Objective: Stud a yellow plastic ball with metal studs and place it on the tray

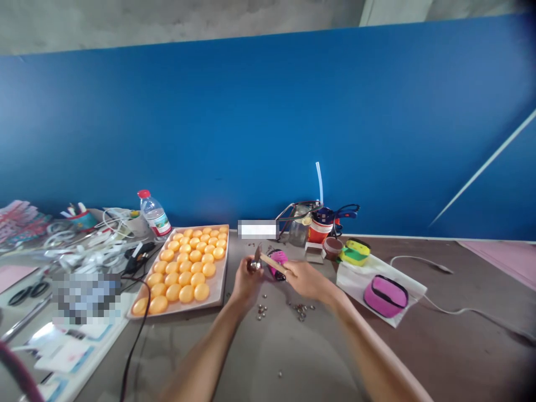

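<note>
Left hand (246, 279) pinches a small, shiny metal piece (254, 266) toward the middle of the desk's (251, 360) far edge; it looks hard, light and slick, probably best held by its rim. Just beside it, the right hand (307, 279) grips the pale wooden handle of a dark-headed hammer (272, 262), likely stiff and head-heavy, best taken near the handle's end.
</note>
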A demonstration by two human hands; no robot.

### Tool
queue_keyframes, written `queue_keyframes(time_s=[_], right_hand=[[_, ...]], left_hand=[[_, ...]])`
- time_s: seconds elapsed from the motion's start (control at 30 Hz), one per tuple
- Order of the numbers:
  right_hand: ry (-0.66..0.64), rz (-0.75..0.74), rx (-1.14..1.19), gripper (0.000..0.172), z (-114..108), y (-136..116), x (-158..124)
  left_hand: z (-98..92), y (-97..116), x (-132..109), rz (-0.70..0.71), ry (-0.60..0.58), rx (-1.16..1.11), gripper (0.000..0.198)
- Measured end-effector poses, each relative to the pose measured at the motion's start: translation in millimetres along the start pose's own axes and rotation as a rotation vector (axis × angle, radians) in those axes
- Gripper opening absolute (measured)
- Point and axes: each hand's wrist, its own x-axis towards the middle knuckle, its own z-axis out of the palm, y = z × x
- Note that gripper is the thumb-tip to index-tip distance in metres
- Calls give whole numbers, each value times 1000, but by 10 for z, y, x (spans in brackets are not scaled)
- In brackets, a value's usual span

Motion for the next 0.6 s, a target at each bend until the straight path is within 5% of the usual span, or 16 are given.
queue_keyframes(time_s=[0.37,0.6], right_hand=[[9,10,-52,20,23,-46,-5],[124,-75,-12,21,58,-68,-17]], left_hand=[[27,-55,11,39,20,33,34],[-4,-20,2,52,86,75,35]])
